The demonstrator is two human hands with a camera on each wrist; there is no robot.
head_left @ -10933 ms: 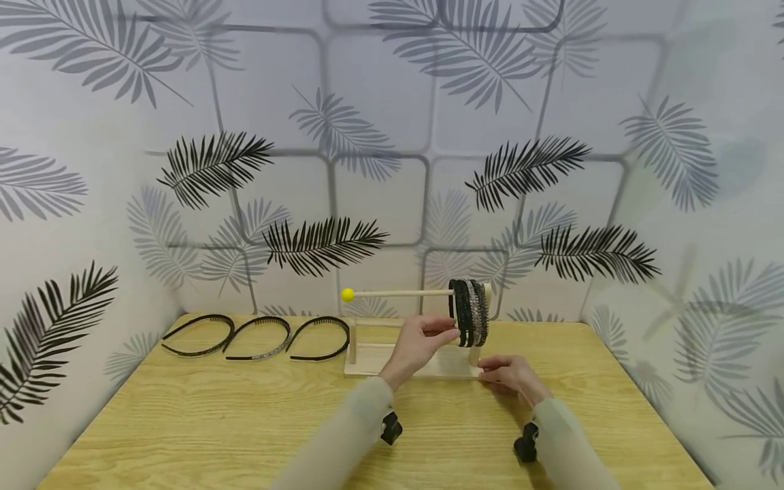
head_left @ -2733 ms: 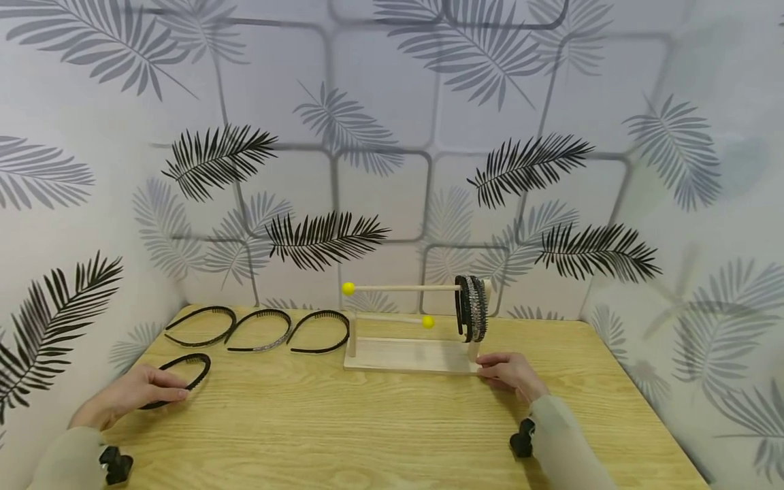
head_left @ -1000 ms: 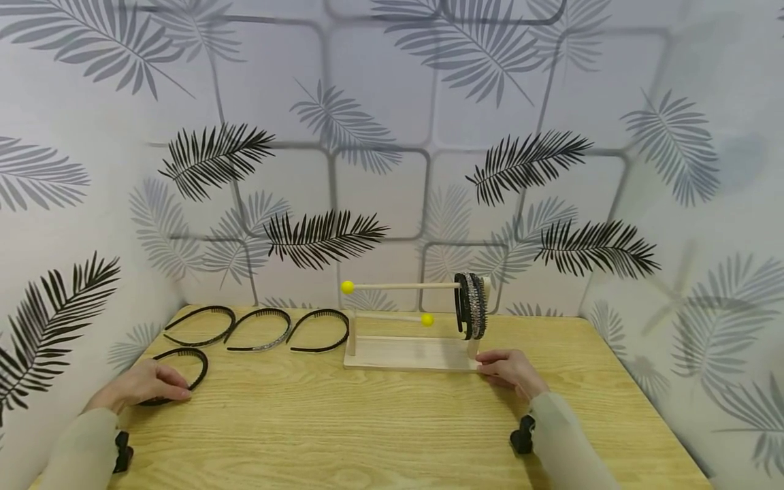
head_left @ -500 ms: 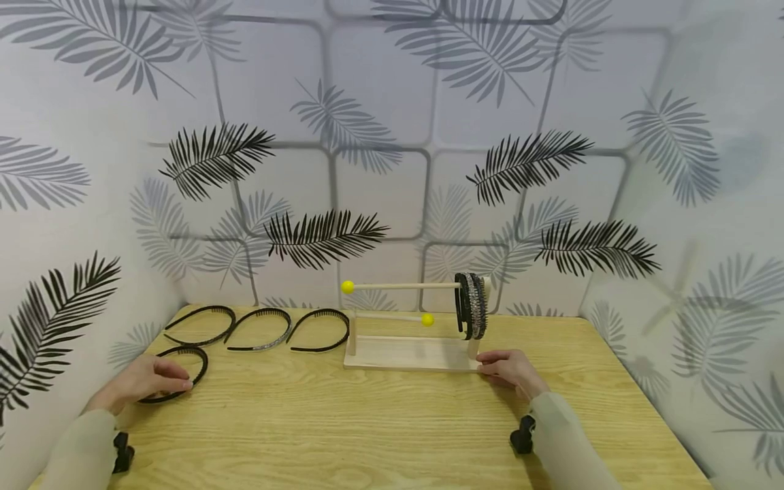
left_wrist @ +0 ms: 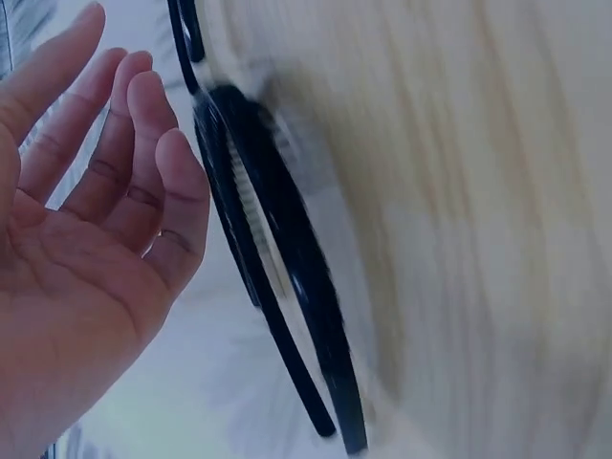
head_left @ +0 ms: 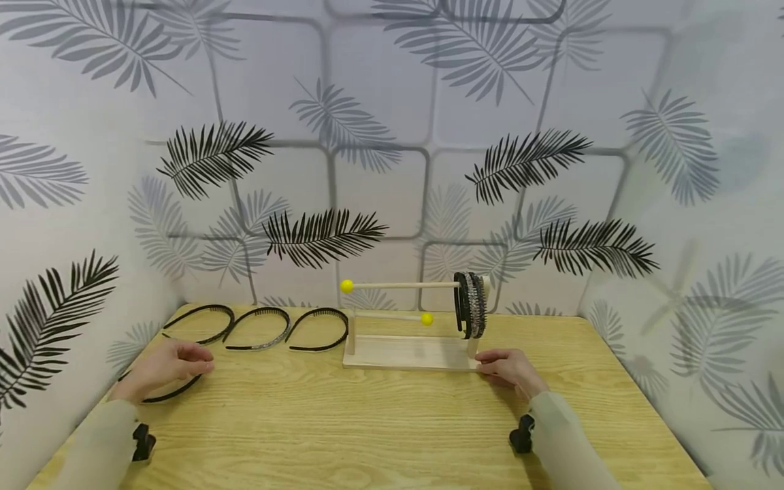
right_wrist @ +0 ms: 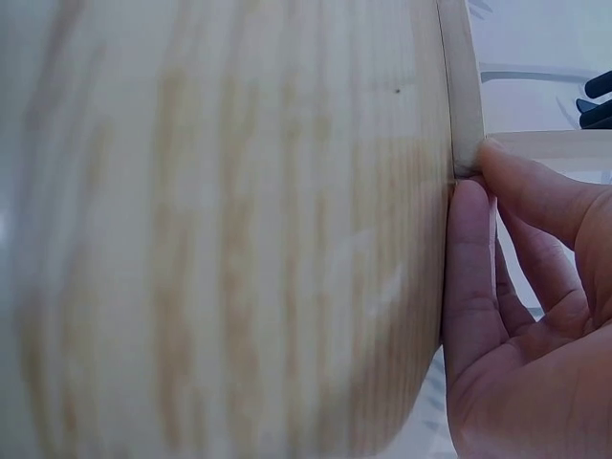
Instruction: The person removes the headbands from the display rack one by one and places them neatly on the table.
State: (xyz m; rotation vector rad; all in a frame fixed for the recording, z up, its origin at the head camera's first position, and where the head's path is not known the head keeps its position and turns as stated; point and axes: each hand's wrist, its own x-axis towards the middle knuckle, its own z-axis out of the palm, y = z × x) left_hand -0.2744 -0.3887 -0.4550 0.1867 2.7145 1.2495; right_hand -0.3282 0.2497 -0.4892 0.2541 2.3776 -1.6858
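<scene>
My left hand [head_left: 168, 369] is over a black headband [head_left: 177, 392] lying at the table's left side, partly hiding it. In the left wrist view the fingers are loosely bent with nothing between them, and the headband [left_wrist: 320, 316] lies beside the fingertips. My right hand [head_left: 511, 371] pinches the right front corner of a pale wooden rack's base [head_left: 410, 352]; the right wrist view has thumb and fingers at the board's edge [right_wrist: 464, 96]. Several black and glittery headbands [head_left: 471, 306] hang bunched at the right end of the rack's upper rod [head_left: 398, 285].
Behind my left hand three headbands lie in a row: a black one [head_left: 230, 318], one with a glittery side [head_left: 272, 343] and another black one [head_left: 345, 333] beside the rack. A lower rod ends in a yellow ball [head_left: 427, 319]. Patterned walls enclose the table [head_left: 380, 429].
My left hand has gone from the rack to the left, where a headband now lies. It has just let go and shifted up and right. My right hand stays at the rack's base.
</scene>
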